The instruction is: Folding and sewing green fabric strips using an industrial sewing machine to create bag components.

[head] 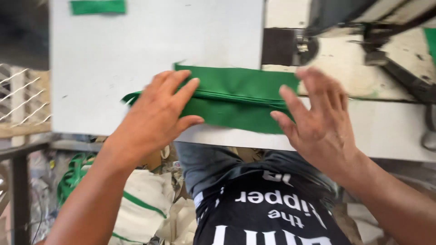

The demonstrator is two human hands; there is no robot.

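A folded piece of green fabric (236,97) lies on the white sewing table (136,54), near its front edge. My left hand (159,113) rests flat on the fabric's left end with fingers spread. Over the fabric's right end, my right hand (318,118) is spread open, its fingertips touching the cloth; it is motion-blurred. Neither hand grips anything. The sewing machine head (336,18) stands at the upper right, with its presser foot area (302,47) just beyond the fabric's right end.
A small green strip (97,7) lies at the table's far left. Below the table on the left are white sacks (141,204) and green strapping (72,174). A wire mesh panel (22,97) stands at the left edge.
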